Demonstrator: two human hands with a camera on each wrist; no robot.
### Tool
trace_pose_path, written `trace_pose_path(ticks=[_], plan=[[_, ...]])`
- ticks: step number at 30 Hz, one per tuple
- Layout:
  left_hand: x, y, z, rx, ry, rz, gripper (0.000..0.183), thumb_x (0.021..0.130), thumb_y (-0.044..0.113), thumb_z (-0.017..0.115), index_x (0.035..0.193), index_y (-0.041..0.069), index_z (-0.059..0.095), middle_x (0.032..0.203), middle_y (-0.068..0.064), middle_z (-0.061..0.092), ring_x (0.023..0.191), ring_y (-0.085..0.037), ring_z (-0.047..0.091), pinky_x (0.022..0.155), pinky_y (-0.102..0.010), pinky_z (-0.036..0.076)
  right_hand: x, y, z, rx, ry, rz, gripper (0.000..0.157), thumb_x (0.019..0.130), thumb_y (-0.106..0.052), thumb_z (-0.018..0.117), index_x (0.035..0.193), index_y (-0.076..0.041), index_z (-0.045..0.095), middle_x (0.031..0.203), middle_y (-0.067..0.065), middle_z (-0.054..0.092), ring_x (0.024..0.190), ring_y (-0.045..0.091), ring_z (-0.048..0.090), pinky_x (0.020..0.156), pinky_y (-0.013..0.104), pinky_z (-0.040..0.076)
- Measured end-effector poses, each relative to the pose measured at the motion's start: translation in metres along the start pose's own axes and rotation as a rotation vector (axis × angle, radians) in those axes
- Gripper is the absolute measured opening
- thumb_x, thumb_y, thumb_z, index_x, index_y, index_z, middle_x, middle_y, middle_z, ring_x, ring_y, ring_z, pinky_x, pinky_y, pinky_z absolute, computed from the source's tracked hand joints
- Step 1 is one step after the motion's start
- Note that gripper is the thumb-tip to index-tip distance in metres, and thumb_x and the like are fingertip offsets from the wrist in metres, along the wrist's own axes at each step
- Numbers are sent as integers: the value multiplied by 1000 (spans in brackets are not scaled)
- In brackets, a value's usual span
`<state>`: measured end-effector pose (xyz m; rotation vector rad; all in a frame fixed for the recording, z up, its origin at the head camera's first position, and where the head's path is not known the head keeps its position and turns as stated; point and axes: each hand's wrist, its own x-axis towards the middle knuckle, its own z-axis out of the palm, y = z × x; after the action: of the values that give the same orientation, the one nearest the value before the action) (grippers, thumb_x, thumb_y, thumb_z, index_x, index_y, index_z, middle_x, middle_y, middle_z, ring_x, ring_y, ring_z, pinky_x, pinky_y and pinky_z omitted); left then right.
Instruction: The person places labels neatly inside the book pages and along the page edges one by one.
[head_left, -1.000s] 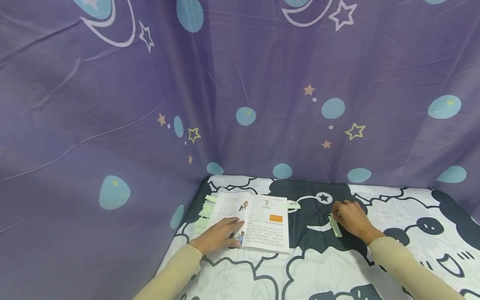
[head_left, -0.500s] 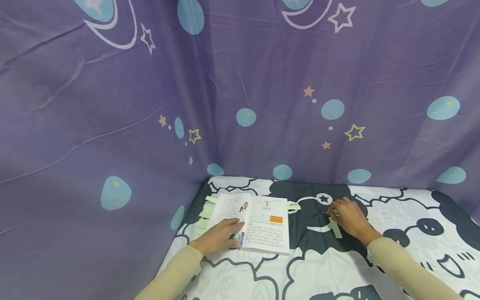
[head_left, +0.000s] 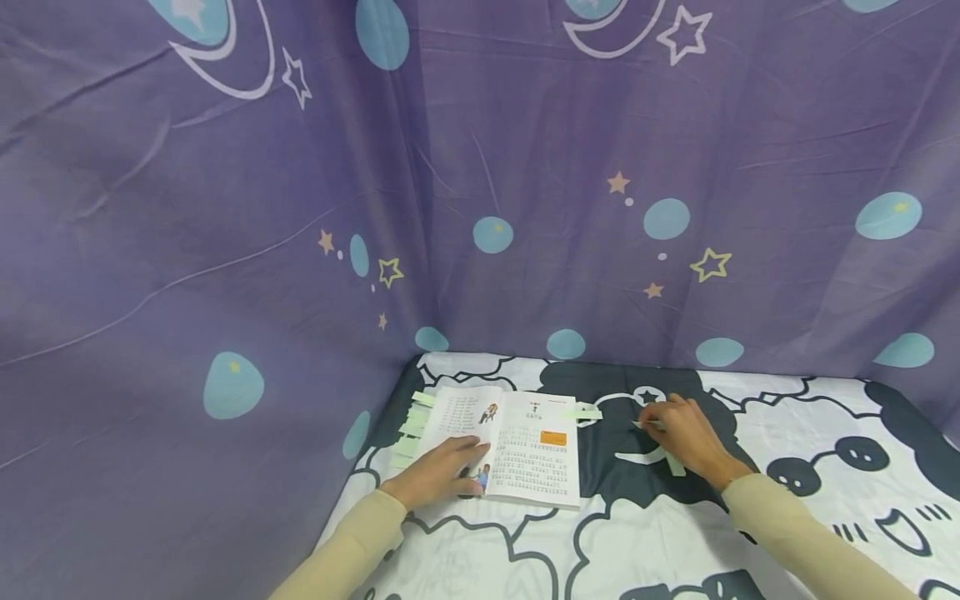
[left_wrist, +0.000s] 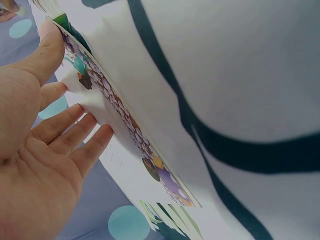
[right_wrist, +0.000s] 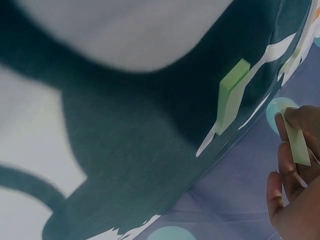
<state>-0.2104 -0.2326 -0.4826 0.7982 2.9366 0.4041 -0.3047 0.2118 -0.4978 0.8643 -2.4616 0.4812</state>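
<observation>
An open book (head_left: 532,471) lies on the patterned cloth, with printed text and small pictures on its pages. My left hand (head_left: 441,473) rests on its left page, fingers relaxed; in the left wrist view, the thumb of the left hand (left_wrist: 47,125) touches the book's lower edge. Between thumb and fingers, my right hand (head_left: 692,440) pinches a pale green sticky note strip (right_wrist: 298,145), held above the cloth right of the book. Below that hand lies a pad of green sticky notes (right_wrist: 232,97), partly hidden by the hand in the head view.
Several green tabs (head_left: 411,427) stick out from the book's left edge. One more tab (head_left: 587,413) sticks out at the right page's upper edge. Purple curtains (head_left: 525,167) hang behind and to the left of the cloth-covered surface (head_left: 465,550).
My right hand has moved left, away from the sticky note pad and toward the book, with a strip between its fingertips. The left hand and the book have stayed put.
</observation>
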Motion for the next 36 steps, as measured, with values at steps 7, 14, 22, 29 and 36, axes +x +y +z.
trace_pose_path(ticks=[7, 14, 22, 29, 36], plan=[[0, 0, 0, 6, -11, -22, 78, 90, 48, 71, 154, 9, 48, 158, -17, 43, 146, -34, 41, 121, -49, 35, 9, -11, 9, -6, 2, -29, 23, 75, 0, 88, 86, -16, 77, 87, -6, 75, 82, 16, 56, 69, 38, 41], [0, 0, 1, 4, -5, -18, 78, 90, 47, 72, 154, 9, 49, 157, -18, 44, 145, -34, 41, 120, -50, 35, 16, -27, 19, -7, -27, -84, 22, 77, -3, 89, 86, -18, 75, 85, -9, 73, 79, 14, 54, 70, 38, 45], [1, 0, 1, 4, -10, -20, 77, 91, 47, 71, 154, 10, 48, 158, -18, 43, 146, -34, 40, 121, -48, 34, 23, -49, 33, -2, -42, -122, 20, 79, -6, 88, 87, -20, 75, 87, -10, 72, 79, 11, 51, 70, 33, 41], [2, -2, 2, 4, -8, -14, 78, 91, 49, 70, 154, 9, 48, 158, -18, 43, 146, -33, 41, 121, -48, 35, 27, -66, 43, 12, -32, -184, 19, 80, -8, 88, 88, -20, 76, 89, -10, 73, 79, 10, 47, 70, 31, 39], [2, -2, 2, 6, -9, -24, 77, 91, 48, 71, 154, 10, 49, 158, -17, 43, 146, -32, 41, 121, -48, 35, 28, -75, 48, 27, -92, -228, 16, 83, -10, 86, 89, -20, 75, 88, -10, 74, 79, 10, 44, 70, 30, 36]])
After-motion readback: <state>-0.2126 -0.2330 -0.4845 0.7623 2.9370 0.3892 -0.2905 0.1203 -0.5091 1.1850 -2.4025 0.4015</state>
